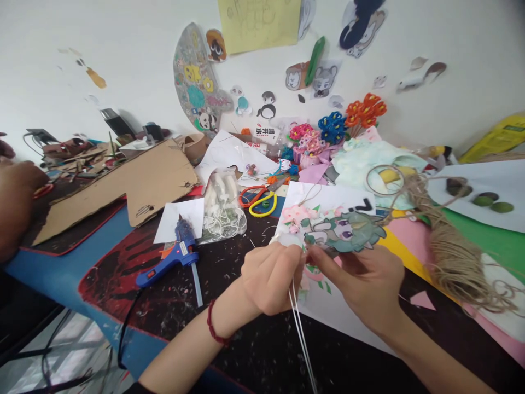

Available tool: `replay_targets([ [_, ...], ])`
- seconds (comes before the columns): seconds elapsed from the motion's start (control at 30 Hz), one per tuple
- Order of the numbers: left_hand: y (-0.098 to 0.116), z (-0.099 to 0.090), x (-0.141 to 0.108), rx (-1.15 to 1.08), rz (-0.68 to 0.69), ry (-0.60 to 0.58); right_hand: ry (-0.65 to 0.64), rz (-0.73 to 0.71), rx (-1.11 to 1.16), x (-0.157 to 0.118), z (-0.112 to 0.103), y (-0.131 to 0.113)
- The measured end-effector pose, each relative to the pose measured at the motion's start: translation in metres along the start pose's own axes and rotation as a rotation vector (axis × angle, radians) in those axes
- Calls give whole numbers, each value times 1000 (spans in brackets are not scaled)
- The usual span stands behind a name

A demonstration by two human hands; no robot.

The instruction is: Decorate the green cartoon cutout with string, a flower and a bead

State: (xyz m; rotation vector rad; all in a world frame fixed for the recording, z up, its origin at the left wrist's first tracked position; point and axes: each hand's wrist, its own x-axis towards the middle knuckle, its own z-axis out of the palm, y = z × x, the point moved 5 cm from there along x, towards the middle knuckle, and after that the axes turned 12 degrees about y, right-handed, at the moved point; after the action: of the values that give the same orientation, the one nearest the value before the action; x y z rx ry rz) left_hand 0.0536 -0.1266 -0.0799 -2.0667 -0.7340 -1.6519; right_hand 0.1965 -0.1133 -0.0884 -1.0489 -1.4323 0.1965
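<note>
My left hand [270, 276], with a dark red bracelet at its wrist, is closed. Two strands of white cord [298, 334] run down out of its fist. My right hand [371, 287] is closed on a paper cutout [346, 232] of a green-haired cartoon figure, which lies on its side with the head to the right. Both hands meet at the figure's left end, where the fingertips hide what is between them. Beneath them a white sheet [353, 323] with pink and green paper pieces lies on the dark mat.
A blue glue gun [176, 257] rests left of my hands, by a bag of white cords [223, 210]. Scissors [262, 200] lie behind. Twine [455, 251] is at right, cardboard [159, 175] at left. Another person's hand [22, 180] shows at the left edge.
</note>
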Motion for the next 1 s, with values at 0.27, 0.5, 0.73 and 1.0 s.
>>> replay_targets([
  [0.27, 1, 0, 0, -6, 5, 5, -6, -23, -14, -1, 1, -1],
  [0.5, 1, -1, 0, 3, -2, -18, -5, -29, -1, -2, 1, -1],
  [0.73, 2, 2, -1, 42, 18, -33, 29, -272, -45, -9, 1, -7],
  [1.0, 1, -5, 0, 2, -12, -47, 23, -118, -45, -3, 1, -2],
])
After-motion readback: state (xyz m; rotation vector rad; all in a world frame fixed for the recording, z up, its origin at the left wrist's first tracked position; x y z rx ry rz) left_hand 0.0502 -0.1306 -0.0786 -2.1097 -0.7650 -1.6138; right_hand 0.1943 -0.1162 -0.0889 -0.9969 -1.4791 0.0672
